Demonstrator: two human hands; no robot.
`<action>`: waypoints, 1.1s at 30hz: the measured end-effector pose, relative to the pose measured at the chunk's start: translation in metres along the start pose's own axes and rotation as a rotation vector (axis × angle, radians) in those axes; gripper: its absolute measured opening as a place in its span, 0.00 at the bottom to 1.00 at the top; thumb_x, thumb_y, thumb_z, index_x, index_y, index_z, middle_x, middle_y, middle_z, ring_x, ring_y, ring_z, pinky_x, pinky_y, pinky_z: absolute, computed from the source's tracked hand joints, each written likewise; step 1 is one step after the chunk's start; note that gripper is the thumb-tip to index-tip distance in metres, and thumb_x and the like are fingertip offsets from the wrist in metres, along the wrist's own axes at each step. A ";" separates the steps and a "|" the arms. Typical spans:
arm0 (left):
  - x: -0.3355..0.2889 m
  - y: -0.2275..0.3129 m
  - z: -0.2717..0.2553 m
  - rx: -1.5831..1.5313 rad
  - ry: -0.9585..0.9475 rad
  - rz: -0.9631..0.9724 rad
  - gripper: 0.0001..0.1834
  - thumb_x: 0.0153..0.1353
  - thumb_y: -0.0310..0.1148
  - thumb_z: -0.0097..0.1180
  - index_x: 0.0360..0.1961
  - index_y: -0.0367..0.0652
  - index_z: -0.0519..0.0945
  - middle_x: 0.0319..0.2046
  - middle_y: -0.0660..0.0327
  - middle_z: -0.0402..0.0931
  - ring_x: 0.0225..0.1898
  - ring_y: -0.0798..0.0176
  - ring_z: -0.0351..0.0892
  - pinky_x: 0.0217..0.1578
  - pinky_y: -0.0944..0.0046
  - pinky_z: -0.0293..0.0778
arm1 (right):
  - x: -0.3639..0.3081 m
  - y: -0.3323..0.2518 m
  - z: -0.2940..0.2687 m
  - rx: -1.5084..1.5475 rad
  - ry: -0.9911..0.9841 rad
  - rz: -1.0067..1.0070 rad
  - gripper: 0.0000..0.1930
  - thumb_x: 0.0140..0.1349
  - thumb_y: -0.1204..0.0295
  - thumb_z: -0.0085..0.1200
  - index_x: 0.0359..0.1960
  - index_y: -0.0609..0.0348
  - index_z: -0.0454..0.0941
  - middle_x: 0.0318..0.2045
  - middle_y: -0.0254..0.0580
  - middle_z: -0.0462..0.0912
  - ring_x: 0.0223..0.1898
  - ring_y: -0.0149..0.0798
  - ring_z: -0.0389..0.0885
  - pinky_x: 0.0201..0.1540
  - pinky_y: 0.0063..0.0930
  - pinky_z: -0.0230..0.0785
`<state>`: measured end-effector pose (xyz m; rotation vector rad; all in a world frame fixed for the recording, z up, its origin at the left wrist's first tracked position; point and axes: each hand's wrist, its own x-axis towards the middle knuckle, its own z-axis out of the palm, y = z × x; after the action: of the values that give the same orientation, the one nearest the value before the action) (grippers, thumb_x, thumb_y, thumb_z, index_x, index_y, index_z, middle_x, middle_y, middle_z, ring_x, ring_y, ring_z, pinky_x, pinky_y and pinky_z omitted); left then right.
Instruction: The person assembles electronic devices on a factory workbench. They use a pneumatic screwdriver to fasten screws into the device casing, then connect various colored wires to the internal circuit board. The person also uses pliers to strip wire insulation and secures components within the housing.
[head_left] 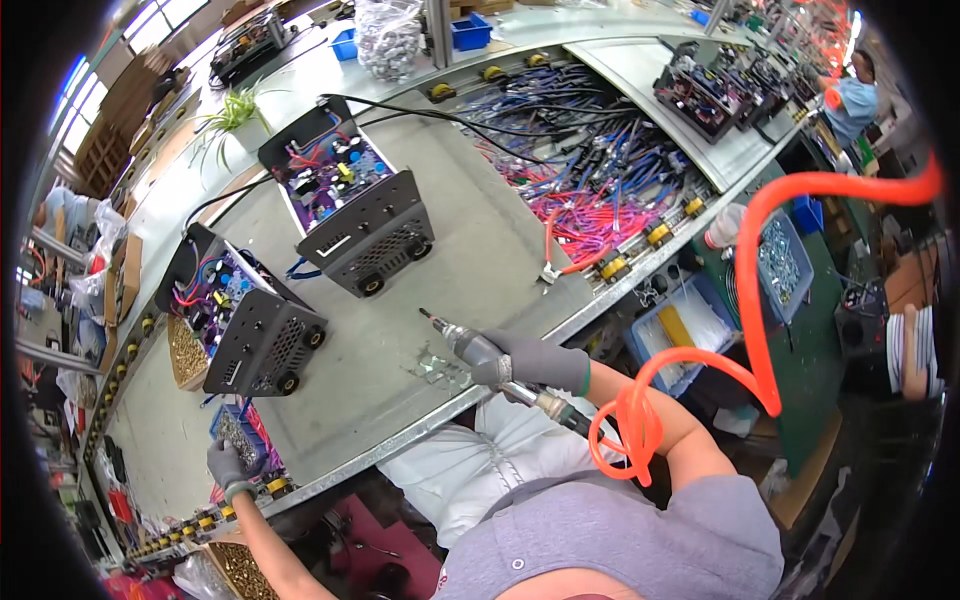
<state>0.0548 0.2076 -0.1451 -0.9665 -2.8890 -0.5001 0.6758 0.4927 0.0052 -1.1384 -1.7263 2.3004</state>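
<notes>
My right hand [530, 362], in a grey glove, is wrapped round a pneumatic screwdriver [475, 347]. Its bit points up and left over the bench, apart from the units. A coiled orange air hose [640, 420] runs to the tool's rear. At lower left my left hand [228, 466], also gloved, is at the edge of a blue bin [256, 440] of small metal screws. Its fingers look drawn together; what they hold, if anything, is too small to see. Two black metal housings with exposed circuit boards, one nearer [265, 345] and one farther [365, 235], stand on the bench.
Bundled cables [590, 150] lie at the far right of the bench, with cutting pliers [552, 272] at their near edge. A box of brass-coloured parts [186, 355] sits behind the nearer housing. Blue trays [785, 270] stand right. A potted plant [243, 115] is behind; co-workers are farther off.
</notes>
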 end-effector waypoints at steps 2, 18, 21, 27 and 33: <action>0.002 0.005 -0.003 -0.459 -0.131 -0.354 0.13 0.66 0.35 0.51 0.41 0.38 0.83 0.23 0.53 0.81 0.15 0.58 0.76 0.17 0.58 0.72 | 0.005 0.011 -0.002 0.029 0.024 -0.025 0.36 0.55 0.55 0.62 0.61 0.62 0.64 0.32 0.39 0.77 0.22 0.29 0.78 0.21 0.23 0.72; -0.123 0.219 -0.087 -0.905 -0.171 -0.060 0.11 0.62 0.34 0.59 0.42 0.41 0.84 0.23 0.67 0.78 0.16 0.78 0.64 0.17 0.74 0.60 | 0.002 0.011 0.000 0.117 0.004 -0.009 0.35 0.57 0.58 0.60 0.62 0.63 0.64 0.30 0.38 0.77 0.23 0.28 0.78 0.21 0.22 0.71; -0.170 0.327 -0.077 -0.866 -0.538 0.120 0.15 0.58 0.34 0.60 0.43 0.35 0.84 0.30 0.61 0.82 0.30 0.69 0.79 0.30 0.69 0.74 | 0.001 0.010 0.004 0.125 0.073 0.023 0.34 0.57 0.58 0.60 0.62 0.63 0.64 0.29 0.38 0.77 0.22 0.28 0.78 0.21 0.22 0.71; -0.195 0.435 0.002 -0.394 -0.413 0.817 0.14 0.61 0.36 0.57 0.45 0.43 0.83 0.39 0.52 0.82 0.32 0.55 0.81 0.38 0.59 0.76 | -0.004 0.024 0.008 0.157 0.108 -0.139 0.32 0.56 0.59 0.62 0.58 0.61 0.65 0.27 0.37 0.78 0.20 0.27 0.77 0.20 0.20 0.70; -0.171 0.437 0.022 -0.949 -0.712 0.388 0.14 0.68 0.34 0.51 0.50 0.41 0.81 0.41 0.59 0.81 0.28 0.63 0.77 0.27 0.63 0.73 | -0.039 0.021 0.016 0.207 0.170 -0.137 0.40 0.48 0.50 0.65 0.59 0.61 0.65 0.27 0.37 0.77 0.21 0.27 0.77 0.21 0.20 0.70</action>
<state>0.4526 0.4443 -0.0674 -2.1179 -2.7637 -1.8923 0.7034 0.4542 0.0093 -1.1034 -1.4229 2.1715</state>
